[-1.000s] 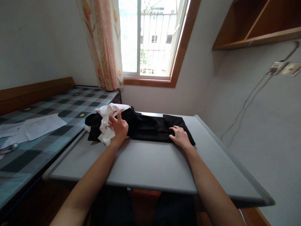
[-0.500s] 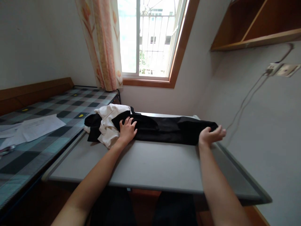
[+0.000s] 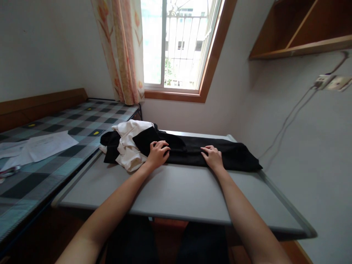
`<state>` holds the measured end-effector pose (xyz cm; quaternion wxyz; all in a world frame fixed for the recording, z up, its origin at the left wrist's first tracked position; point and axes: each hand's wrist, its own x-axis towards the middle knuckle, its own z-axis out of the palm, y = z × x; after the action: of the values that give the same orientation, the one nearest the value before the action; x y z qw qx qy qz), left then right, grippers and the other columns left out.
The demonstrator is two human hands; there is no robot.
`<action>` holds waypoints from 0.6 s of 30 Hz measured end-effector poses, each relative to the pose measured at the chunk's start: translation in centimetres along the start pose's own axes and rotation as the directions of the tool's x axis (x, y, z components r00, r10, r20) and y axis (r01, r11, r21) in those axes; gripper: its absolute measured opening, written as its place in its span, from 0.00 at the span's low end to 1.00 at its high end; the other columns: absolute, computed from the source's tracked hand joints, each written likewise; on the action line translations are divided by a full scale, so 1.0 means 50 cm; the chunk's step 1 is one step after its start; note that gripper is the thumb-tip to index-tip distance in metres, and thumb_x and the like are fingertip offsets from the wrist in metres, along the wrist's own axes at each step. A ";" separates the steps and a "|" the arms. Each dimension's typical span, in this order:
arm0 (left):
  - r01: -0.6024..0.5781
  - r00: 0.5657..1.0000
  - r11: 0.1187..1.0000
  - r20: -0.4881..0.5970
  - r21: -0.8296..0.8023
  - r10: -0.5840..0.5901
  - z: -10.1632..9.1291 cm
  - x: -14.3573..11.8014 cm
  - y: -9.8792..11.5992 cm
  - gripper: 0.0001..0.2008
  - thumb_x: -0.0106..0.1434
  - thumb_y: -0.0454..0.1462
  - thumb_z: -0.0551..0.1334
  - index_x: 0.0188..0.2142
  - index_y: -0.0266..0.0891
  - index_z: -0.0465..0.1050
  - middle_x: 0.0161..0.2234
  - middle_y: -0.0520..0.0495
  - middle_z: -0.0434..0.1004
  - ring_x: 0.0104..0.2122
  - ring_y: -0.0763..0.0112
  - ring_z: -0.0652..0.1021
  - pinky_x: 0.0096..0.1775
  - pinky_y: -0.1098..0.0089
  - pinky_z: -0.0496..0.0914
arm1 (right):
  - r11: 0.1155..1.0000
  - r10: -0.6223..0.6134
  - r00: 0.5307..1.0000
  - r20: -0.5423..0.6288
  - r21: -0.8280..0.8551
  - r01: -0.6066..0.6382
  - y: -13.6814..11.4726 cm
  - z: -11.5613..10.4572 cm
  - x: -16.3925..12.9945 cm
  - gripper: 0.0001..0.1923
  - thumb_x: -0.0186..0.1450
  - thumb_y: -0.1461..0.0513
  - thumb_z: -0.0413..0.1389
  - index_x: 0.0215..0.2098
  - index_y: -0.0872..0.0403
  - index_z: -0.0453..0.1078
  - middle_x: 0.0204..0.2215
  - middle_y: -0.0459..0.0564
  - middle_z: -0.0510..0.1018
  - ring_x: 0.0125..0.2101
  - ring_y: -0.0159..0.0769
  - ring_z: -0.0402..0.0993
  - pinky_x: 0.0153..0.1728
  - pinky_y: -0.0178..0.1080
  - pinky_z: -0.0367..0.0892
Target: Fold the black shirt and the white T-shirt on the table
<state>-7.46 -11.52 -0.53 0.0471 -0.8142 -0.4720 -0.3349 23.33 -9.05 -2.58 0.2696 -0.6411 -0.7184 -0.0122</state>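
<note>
The black garment (image 3: pixel 198 152) lies stretched along the far side of the grey table (image 3: pixel 176 192), beside a white garment (image 3: pixel 129 146). The left hand (image 3: pixel 158 154) and right hand (image 3: pixel 213 157) press flat on it, fingers spread, gripping nothing. It looks soft, light and limp, best gripped at its edges.

A matt black cloth garment (image 3: pixel 209 152) lay soft and slightly creased on a smooth, matt grey tabletop (image 3: pixel 176 190) with a raised rim. Beside it sat crumpled white cloth (image 3: pixel 128 146). The bed (image 3: pixel 55 146) wore a woven checked cover holding white paper sheets (image 3: pixel 41 145). The window frame (image 3: pixel 209 66) and shelf (image 3: pixel 299 33) were satin-finished wood.
</note>
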 end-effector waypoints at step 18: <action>-0.254 0.936 0.951 0.205 -0.176 0.288 -0.010 0.007 0.024 0.12 0.65 0.31 0.54 0.40 0.38 0.75 0.39 0.46 0.79 0.36 0.68 0.76 0.46 0.66 0.65 | 0.993 0.109 0.985 -0.136 -0.024 -0.113 -0.053 -0.062 0.036 0.19 0.72 0.56 0.41 0.40 0.56 0.72 0.30 0.56 0.79 0.34 0.43 0.76 0.40 0.42 0.64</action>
<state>-6.64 -12.14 0.33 -0.0218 -0.9057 -0.3314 -0.2634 21.97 -8.99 1.67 0.3076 -0.6820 -0.6616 -0.0516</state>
